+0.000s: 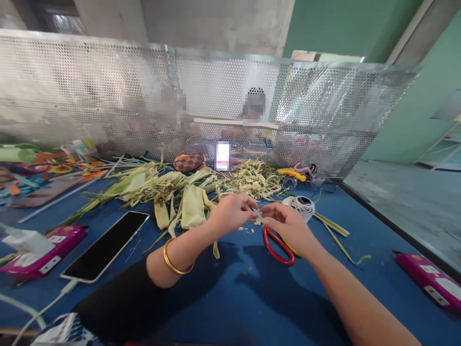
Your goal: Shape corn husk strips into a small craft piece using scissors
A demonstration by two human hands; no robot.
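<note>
My left hand is closed in a pinch in the middle of the view, with a gold bangle on its wrist. Between its fingertips is a small greyish piece, too small to identify. From the other side, the bent fingers of my right hand meet at the same piece. Red-handled scissors lie just below the right hand, their blades hidden under it. Behind that hand sits a ball of white string. Small pale scraps lie on the blue table under the fingers.
Corn husks and a heap of shredded husk spread across the back. A phone on a cable and a magenta power strip lie left; another magenta strip is right. A perforated metal screen stands behind, people beyond it.
</note>
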